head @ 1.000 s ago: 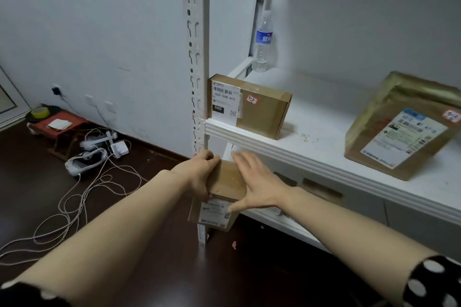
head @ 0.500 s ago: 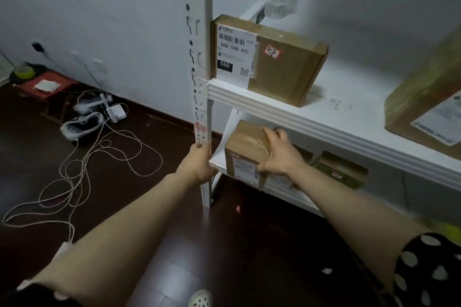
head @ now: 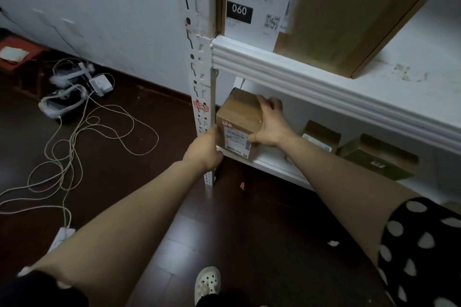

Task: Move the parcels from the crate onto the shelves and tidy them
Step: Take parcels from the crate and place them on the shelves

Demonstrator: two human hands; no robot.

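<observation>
In the head view, the small parcel [head: 237, 122] is seen on the lower shelf [head: 274, 167], just beside the post [head: 199, 57]. It is grasped at its 3 o'clock side by the right hand [head: 270, 129]. Whether anything is held by the left hand [head: 203, 152] cannot be told. The parcel is judged light and stiff, best taken by opposite faces. A second parcel [head: 321, 134] is kept at its 3 o'clock.
</observation>
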